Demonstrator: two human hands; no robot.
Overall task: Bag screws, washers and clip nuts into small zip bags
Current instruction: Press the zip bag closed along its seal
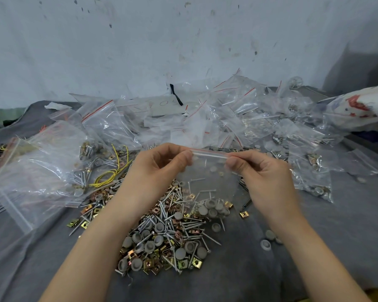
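Observation:
I hold a small clear zip bag (207,177) upright over the table. My left hand (162,164) pinches the left end of its zip strip, and my right hand (260,168) pinches the right end. Inside the bag lie screws, grey round washers and yellow clip nuts, mostly at its bottom. Below the bag spreads a loose pile of hardware (168,232): silver screws, grey washers, yellow and copper clip nuts.
A heap of filled and empty zip bags (205,118) covers the back of the grey cloth (292,258). A large clear bag (37,166) lies at left beside yellow wires (109,177). A printed sack (358,107) sits at right. Stray washers (266,243) lie near my right forearm.

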